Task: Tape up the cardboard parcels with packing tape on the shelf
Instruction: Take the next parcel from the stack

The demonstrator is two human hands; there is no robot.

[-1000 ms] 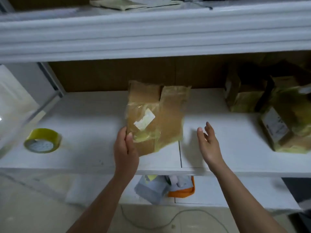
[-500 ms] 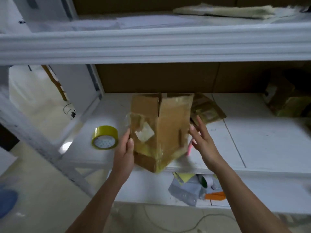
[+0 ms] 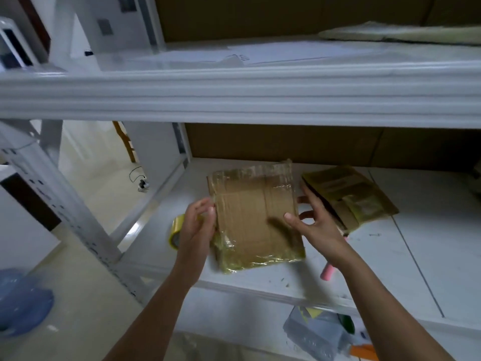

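The partly taped cardboard parcel (image 3: 256,220) is steadied by the open left hand (image 3: 196,230) and right hand (image 3: 316,226); more taping is judged outstanding, with the tape roll (image 3: 175,231) lying unused.

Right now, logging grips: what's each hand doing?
Left hand: open, fingers against the parcel's left edge.
Right hand: open, spread at its right side.

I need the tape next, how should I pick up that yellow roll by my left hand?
The tape roll seems to stand tilted on edge at the shelf front, half hidden behind the left hand. Probably come from the left and pinch its rim through the open core.
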